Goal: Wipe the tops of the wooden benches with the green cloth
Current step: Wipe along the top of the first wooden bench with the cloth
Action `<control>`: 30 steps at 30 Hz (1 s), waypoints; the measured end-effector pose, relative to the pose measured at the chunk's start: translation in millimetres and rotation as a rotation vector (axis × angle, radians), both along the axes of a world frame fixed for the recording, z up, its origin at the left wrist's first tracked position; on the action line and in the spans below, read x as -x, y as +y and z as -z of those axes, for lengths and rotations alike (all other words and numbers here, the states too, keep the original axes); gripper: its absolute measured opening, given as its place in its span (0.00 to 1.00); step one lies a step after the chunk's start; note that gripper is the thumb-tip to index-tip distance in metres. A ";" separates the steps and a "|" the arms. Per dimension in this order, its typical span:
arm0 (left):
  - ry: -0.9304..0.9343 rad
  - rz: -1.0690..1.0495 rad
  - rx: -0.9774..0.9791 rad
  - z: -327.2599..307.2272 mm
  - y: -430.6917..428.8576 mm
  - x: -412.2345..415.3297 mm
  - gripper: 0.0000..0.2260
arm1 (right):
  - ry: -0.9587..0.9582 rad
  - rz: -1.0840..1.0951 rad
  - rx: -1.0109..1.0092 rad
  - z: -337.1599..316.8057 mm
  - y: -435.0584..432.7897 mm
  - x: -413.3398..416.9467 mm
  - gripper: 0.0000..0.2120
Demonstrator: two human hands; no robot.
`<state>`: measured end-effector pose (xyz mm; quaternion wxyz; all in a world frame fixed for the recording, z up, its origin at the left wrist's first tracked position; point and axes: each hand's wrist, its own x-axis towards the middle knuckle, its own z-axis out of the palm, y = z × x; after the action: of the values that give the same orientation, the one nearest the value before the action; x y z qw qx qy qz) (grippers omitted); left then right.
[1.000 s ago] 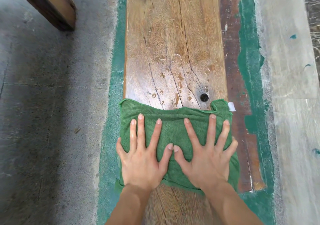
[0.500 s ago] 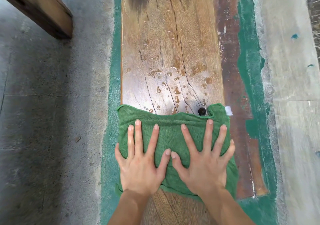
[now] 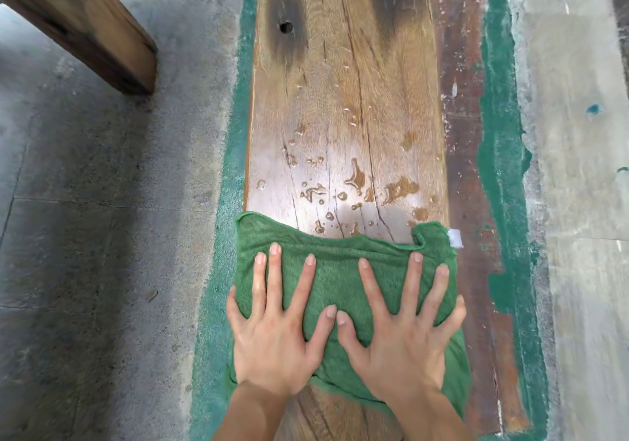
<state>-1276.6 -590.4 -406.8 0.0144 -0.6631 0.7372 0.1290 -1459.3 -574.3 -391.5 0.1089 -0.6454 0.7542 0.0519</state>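
Note:
A long wooden bench top [image 3: 347, 100] runs away from me down the middle of the head view. The green cloth [image 3: 337, 270] lies spread across its full width near me, with a white tag at its right corner. My left hand [image 3: 275, 345] and my right hand [image 3: 401, 345] press flat on the cloth side by side, fingers splayed and thumbs nearly touching. Water drops and small puddles [image 3: 354, 175] sit on the wood just beyond the cloth's far edge. Farther up the board are two dark stains, each around a small hole [image 3: 286, 26].
The end of a second wooden bench [image 3: 85, 22] juts in at the top left. Grey concrete floor [image 3: 102, 236] lies to the left. A worn green and brown painted strip [image 3: 500, 134] runs along the bench's right side, with pale concrete beyond it.
Both hands have pushed the cloth forward along the bench. It now covers the small hole that lay just beyond its far edge. The dark stains farther up have come into view.

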 end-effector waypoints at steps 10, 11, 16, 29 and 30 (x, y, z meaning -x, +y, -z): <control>-0.002 0.028 0.007 0.2 -42.4 0.5 0.34 | 0.015 0.008 0.023 1.8 -34.0 0.9 0.37; -0.004 0.028 0.006 -0.4 -50.3 2.2 0.34 | 0.005 0.012 0.023 2.1 -41.7 2.2 0.37; -0.009 0.030 -0.007 -2.1 -54.0 0.8 0.33 | 0.002 -0.008 0.021 0.5 -50.2 2.0 0.38; 0.008 0.034 -0.051 -3.2 -78.4 2.3 0.32 | 0.026 -0.013 0.024 -1.7 -79.5 3.4 0.39; 0.009 0.032 -0.043 -3.6 -81.7 3.4 0.32 | 0.025 -0.001 0.023 -2.3 -83.4 4.0 0.39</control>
<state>-1279.9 -672.1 -403.3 0.0275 -0.6502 0.7448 0.1474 -1463.3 -657.8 -389.3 0.0922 -0.6464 0.7557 0.0515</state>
